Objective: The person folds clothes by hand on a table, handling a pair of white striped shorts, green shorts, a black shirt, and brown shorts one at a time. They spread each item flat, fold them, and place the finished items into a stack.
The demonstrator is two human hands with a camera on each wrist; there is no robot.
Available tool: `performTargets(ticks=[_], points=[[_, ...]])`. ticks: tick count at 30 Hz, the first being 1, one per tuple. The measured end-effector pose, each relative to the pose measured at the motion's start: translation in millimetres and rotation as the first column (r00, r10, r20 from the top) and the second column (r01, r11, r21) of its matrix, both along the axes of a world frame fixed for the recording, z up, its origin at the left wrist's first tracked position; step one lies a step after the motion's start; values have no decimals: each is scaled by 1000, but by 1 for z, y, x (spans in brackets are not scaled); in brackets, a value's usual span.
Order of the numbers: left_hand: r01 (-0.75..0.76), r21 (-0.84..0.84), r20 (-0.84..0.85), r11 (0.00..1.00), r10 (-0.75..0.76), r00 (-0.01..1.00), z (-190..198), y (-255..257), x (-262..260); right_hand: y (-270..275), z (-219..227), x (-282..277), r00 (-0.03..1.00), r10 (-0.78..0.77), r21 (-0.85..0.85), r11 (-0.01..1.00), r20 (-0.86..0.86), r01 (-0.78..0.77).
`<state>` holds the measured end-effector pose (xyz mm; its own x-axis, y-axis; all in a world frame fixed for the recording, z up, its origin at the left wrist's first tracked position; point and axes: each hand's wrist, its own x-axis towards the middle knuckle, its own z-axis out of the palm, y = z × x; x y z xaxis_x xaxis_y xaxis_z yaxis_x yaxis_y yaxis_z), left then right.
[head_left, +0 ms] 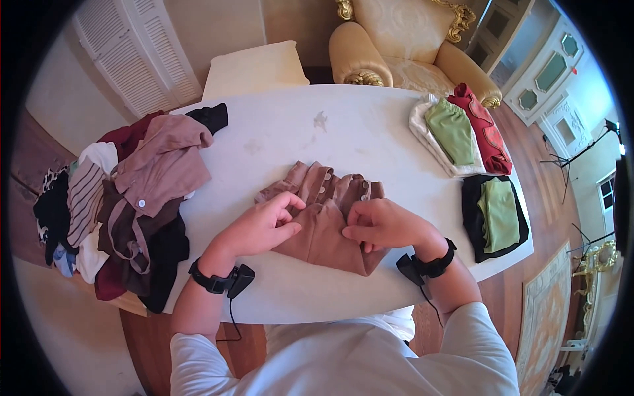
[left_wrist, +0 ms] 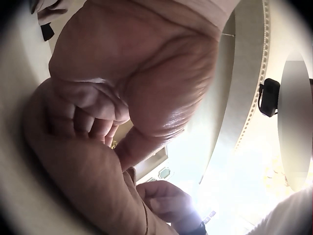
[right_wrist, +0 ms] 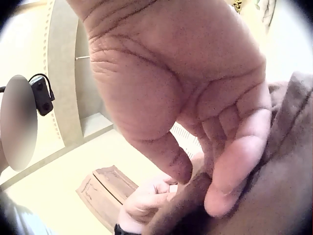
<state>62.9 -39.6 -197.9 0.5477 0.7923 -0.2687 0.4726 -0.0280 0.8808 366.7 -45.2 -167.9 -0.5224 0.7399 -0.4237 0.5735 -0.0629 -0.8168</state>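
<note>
A brown garment [head_left: 323,231] with pale round buttons along its gathered far edge lies on the white table in front of me. Over its left side rests my left hand [head_left: 264,224], fingers loosely bent and thumb apart from them. My right hand [head_left: 386,224] is at the garment's right side. In the right wrist view, a raised fold of brown fabric [right_wrist: 178,208] comes between the thumb and the fingers [right_wrist: 234,171] of the right hand. Brown fabric also covers part of the left fingers in the left wrist view.
A heaped pile of mixed clothes [head_left: 162,155] fills the table's left end. At the right, folded green clothes [head_left: 452,135] lie beside a red garment [head_left: 485,135], with a black and green stack [head_left: 498,214] nearer me. A gold armchair [head_left: 403,39] stands behind the table [head_left: 264,132].
</note>
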Motion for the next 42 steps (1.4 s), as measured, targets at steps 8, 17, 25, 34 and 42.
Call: performTargets(ticks=[8, 17, 25, 34, 42], points=[[-13, 208, -98, 978, 34, 995, 4, -7, 8, -8, -9, -8, 1000, 21, 231, 973, -13, -17], [-60, 353, -57, 934, 86, 995, 5, -9, 10, -5, -9, -8, 994, -63, 175, 981, -91, 79], [-15, 326, -120, 945, 57, 991, 10, -9, 8, -3, -15, -7, 998, -27, 248, 968, -65, 43], [-151, 384, 70, 911, 134, 989, 1, -2, 11, 6, -37, -9, 951, -168, 469, 839, -259, 276], [-185, 467, 56, 864, 180, 982, 1, -8, 18, 11, -37, -13, 950, -257, 516, 797, -181, 314]])
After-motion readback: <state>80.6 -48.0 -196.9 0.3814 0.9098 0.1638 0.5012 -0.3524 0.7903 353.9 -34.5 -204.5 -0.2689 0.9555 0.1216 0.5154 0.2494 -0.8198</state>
